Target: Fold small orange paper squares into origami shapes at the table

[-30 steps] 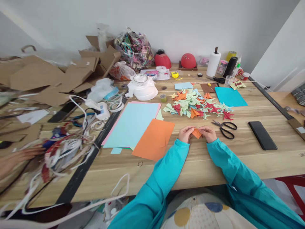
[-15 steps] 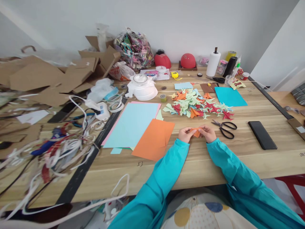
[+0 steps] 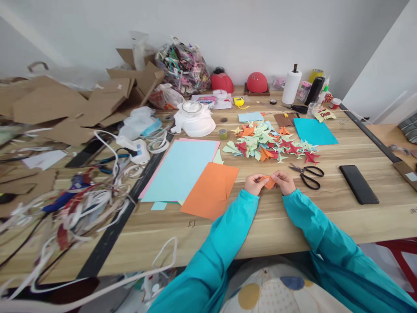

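Between my hands is a small folded piece of orange paper, just above the wooden table. My left hand pinches its left side with thumb and fingers. At its right side, my right hand is closed on it too, with the fingertips partly hiding the folds. Beyond my hands lies a pile of folded paper pieces in green, orange, red and blue. Flat orange sheets lie to the left, overlapping a stack of light blue and pink sheets. Black-handled scissors rest to the right of my right hand.
A black phone lies at the right. Behind the pile is a turquoise sheet. Tangled cords and straps, pliers and cardboard crowd the left. A white roll and a black bottle stand at the back.
The orange paper has turned slightly between my fingers, and my fingertips have shifted a little. Both hands stay in nearly the same place; the rest looks unchanged.
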`<state>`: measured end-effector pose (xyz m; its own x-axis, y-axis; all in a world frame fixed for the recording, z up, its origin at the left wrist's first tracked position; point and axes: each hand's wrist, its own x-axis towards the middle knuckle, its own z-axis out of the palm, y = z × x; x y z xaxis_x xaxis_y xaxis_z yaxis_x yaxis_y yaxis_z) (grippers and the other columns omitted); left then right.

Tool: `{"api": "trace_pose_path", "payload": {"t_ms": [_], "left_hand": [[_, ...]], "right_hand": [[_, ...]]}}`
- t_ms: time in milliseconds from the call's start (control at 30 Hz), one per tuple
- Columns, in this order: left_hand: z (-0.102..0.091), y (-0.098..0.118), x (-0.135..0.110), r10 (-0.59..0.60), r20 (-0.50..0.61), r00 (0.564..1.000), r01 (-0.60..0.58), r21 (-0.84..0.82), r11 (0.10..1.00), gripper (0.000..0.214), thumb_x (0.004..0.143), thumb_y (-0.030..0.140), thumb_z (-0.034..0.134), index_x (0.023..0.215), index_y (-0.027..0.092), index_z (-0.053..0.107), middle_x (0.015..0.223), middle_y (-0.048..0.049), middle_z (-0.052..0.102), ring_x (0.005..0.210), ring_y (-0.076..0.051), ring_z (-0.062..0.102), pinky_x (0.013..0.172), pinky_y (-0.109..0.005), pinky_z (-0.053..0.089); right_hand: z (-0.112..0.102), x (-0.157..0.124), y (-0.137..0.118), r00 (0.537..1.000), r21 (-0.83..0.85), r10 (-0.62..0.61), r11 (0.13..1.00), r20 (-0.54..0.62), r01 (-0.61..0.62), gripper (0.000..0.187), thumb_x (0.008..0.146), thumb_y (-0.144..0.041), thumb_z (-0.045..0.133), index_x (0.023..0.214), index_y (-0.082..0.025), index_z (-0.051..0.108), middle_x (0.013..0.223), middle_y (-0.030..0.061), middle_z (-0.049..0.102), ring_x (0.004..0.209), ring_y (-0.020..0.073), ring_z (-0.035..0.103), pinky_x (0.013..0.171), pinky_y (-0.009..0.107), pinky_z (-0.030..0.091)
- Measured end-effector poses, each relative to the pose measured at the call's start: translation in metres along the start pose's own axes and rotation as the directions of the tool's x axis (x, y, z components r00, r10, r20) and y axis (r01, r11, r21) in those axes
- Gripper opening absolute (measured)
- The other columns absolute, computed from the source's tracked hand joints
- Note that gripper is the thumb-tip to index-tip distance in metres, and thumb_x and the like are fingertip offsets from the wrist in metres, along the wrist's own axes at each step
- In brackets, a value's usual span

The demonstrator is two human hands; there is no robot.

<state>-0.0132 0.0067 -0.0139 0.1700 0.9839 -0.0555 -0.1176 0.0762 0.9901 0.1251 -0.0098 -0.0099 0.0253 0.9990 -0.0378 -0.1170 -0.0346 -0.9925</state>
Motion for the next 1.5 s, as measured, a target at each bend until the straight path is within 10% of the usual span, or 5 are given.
{"api": "trace_pose_path", "payload": {"t_ms": [567, 833, 1267, 1500], "left_hand": [[0.000, -0.003, 0.003, 0.031, 0.018, 0.999, -0.029, -0.080, 0.996, 0.030, 0.054, 0.041, 0.072, 0.060, 0.013, 0.065, 0.058, -0.0024, 0.063, 0.057, -0.012, 0.054, 0.059, -0.025, 0.044], [0.003, -0.001, -0.001, -0.095, 0.193, 0.977, 0.159, -0.350, 0.923, 0.032, 0.051, 0.041, 0.074, 0.059, 0.013, 0.059, 0.059, -0.0018, 0.062, 0.059, -0.015, 0.058, 0.059, -0.030, 0.047], [0.001, 0.009, -0.008, -0.006, 0.270, 0.963, 0.010, -0.011, 1.000, 0.029, 0.059, 0.041, 0.067, 0.056, 0.013, 0.060, 0.049, 0.0012, 0.052, 0.047, -0.009, 0.043, 0.046, -0.022, 0.033], [0.002, 0.000, -0.007, -0.018, 0.367, 0.930, 0.073, -0.138, 0.988, 0.036, 0.055, 0.047, 0.070, 0.064, 0.012, 0.065, 0.065, -0.0033, 0.059, 0.060, -0.012, 0.051, 0.054, -0.023, 0.039]], "right_hand": [[0.000, -0.002, -0.002, 0.997, -0.049, -0.011, 0.999, 0.081, 0.015, 0.036, 0.062, -0.049, 0.066, 0.061, -0.015, 0.054, 0.048, -0.0032, 0.053, 0.041, 0.0075, 0.048, 0.039, 0.020, 0.040], [-0.006, 0.000, 0.005, 0.982, 0.145, 0.081, 0.984, 0.171, -0.106, 0.030, 0.062, -0.043, 0.069, 0.061, -0.016, 0.054, 0.048, -0.0031, 0.053, 0.040, 0.0094, 0.048, 0.039, 0.022, 0.038], [-0.002, -0.007, -0.003, 0.975, -0.060, 0.132, 0.991, 0.178, -0.123, 0.037, 0.065, -0.047, 0.063, 0.051, -0.016, 0.050, 0.040, -0.0048, 0.042, 0.034, 0.0067, 0.036, 0.032, 0.020, 0.026], [-0.007, -0.006, 0.000, 0.960, -0.010, 0.128, 0.992, 0.250, -0.129, 0.040, 0.063, -0.052, 0.064, 0.049, -0.017, 0.050, 0.039, -0.0038, 0.044, 0.035, 0.0077, 0.038, 0.034, 0.021, 0.028]]}}
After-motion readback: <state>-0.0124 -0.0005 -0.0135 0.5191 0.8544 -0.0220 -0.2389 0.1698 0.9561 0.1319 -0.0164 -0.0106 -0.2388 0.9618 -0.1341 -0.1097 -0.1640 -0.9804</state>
